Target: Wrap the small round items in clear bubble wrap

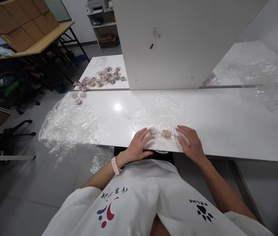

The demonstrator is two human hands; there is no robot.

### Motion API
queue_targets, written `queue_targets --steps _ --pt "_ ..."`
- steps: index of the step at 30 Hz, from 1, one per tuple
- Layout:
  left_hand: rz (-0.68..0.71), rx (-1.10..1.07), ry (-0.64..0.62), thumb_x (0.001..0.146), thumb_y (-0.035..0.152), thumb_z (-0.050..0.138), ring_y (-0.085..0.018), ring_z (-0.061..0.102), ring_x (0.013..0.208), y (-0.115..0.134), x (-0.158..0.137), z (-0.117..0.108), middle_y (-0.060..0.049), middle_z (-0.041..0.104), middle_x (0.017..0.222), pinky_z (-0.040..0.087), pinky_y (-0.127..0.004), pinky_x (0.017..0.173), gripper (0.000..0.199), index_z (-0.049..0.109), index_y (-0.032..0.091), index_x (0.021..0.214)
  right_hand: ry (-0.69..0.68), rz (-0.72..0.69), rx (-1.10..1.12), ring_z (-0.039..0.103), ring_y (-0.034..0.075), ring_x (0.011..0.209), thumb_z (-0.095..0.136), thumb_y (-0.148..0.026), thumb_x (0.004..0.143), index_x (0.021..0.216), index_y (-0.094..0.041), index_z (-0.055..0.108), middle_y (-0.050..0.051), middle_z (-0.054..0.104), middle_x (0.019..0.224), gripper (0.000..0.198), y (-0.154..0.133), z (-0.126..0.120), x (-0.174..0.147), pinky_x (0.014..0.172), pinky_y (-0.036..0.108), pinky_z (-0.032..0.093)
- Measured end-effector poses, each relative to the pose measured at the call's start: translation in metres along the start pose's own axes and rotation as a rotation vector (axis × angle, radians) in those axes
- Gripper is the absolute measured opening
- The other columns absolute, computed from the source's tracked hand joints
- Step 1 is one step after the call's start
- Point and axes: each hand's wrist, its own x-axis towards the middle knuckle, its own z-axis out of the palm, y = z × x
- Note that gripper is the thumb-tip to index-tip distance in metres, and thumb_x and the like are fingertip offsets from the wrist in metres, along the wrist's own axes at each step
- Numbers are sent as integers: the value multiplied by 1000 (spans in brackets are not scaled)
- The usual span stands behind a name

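Observation:
A sheet of clear bubble wrap (163,109) lies on the white table in front of me. Near the front edge, a small gold oval piece (166,133) rests on the sheet between my hands. Left of it is a small silvery piece (152,130), partly behind my fingertips. My left hand (139,144) has its fingers stretched out beside the silvery piece. To the right of the gold piece, my right hand (190,141) rests on the wrap with spread fingers. Neither hand is closed around anything.
More crumpled bubble wrap (70,124) hangs over the table's left front edge. Several small wrapped pieces (107,77) lie at the back left. A tall white panel (178,42) stands behind the table. More clear wrap (259,72) is at the right. Cardboard boxes (23,29) sit on another table.

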Motion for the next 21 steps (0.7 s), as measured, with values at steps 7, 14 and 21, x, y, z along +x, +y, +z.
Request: queue_targets --steps 7,14,21 --pt "57 -47 224 99 22 47 -21 62 110 15 -23 45 -9 71 109 44 -46 106 14 61 22 101 -353 -236 -15 29 33 148 58 -64 89 151 -27 41 10 33 161 75 -25 5 -28 116 53 31" --pt "-163 -152 538 102 28 44 -13 61 67 8 -15 31 -3 67 77 48 -26 65 22 62 20 93 -169 -118 175 64 24 115 44 -34 102 114 -28 67 6 70 122 26 -15 13 -29 95 43 48" --pt "-589 -286 419 95 31 52 -11 49 56 -17 16 0 1 60 67 36 -24 58 21 63 20 80 -244 184 158 68 24 89 39 -41 100 93 -25 62 4 75 103 29 -21 16 2 78 38 48"
